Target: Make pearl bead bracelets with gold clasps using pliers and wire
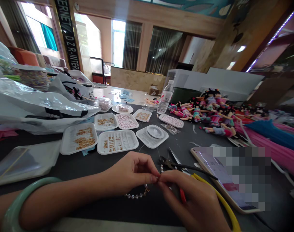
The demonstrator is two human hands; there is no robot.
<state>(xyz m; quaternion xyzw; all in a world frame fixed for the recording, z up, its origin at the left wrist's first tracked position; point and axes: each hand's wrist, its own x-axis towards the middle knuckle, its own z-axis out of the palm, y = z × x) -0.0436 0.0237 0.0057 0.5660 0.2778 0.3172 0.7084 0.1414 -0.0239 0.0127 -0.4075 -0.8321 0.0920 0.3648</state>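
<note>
My left hand [137,169] and my right hand [190,191] meet over the dark table, thumb and forefinger of each pinched together at one spot. Between them is a beaded bracelet [136,196] of clear round beads; a loop of it with gold-coloured bits hangs below my left fingers, and another short run of beads shows just above the fingertips. The exact piece under the fingertips is hidden. Cutting pliers [168,163] lie just beyond my right hand. Pointed scissors [175,156] lie beside them, a red handle [182,195] partly behind my right fingers.
White trays of gold-coloured findings [118,149] and pink beads [126,121] stand ahead, with a thread spool [155,132] on another tray. A phone [216,174] lies to the right. A water bottle [165,98] stands near piled dolls [212,109]. Plastic bags [35,103] crowd the left.
</note>
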